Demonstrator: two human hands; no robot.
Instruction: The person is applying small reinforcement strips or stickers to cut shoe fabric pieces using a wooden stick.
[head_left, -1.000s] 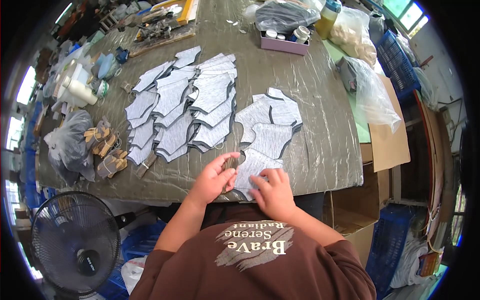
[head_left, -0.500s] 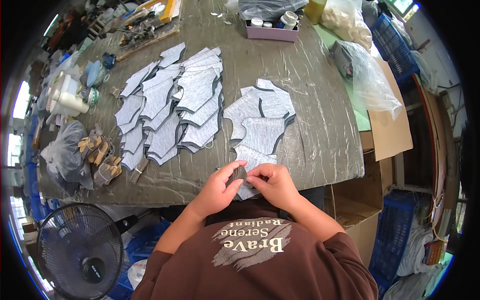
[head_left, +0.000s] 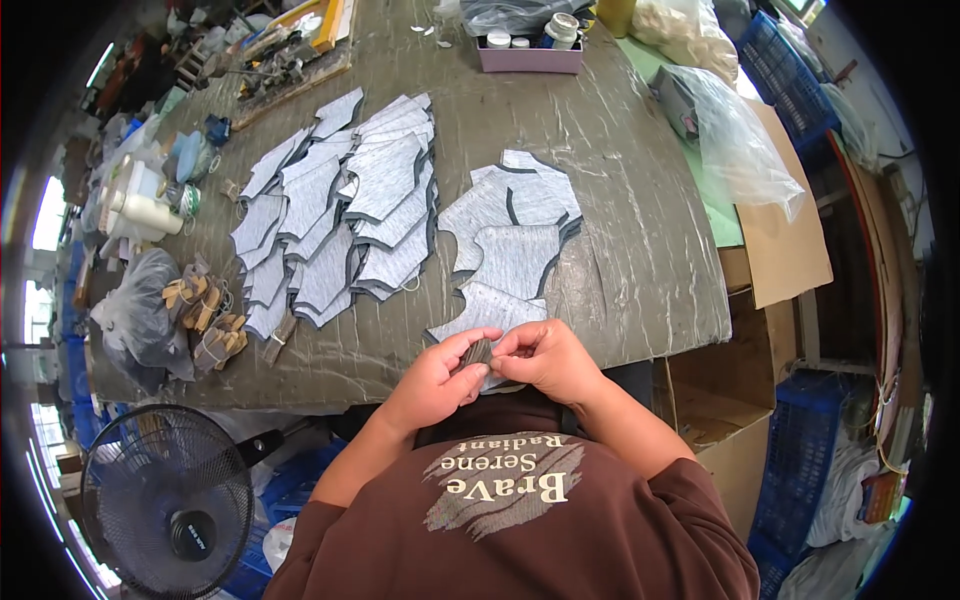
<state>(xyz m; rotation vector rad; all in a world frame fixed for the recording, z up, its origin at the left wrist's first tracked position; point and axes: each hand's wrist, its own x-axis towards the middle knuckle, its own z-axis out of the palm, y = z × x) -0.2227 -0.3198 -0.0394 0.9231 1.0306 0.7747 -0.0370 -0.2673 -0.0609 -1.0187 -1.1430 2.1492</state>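
Close to the table's near edge, my left hand (head_left: 440, 378) curls its fingers and thumb round a small dark piece with fine lines on it (head_left: 479, 353). My right hand (head_left: 548, 362) pinches at this piece's right side, thumb against fingertips; the exact kind is hard to make out. Just beyond both hands lies a grey fabric cut piece (head_left: 487, 308) with curved edges, partly covered by my fingers. It overlaps a small pile of similar dark-edged grey pieces (head_left: 515, 258). Farther left, more such cut pieces (head_left: 385, 180) lie in overlapping rows.
A dark worn table (head_left: 640, 270) carries everything. Bundled tan strips (head_left: 215, 340) and a plastic bag (head_left: 145, 310) sit at the left. At the back stands a purple box (head_left: 530, 60) with jars. A fan (head_left: 170, 500) is lower left, a cardboard box (head_left: 720, 390) right.
The view has shifted slightly. Both hands stay at the dark piece, and more of the nearest grey fabric piece shows at its left side.
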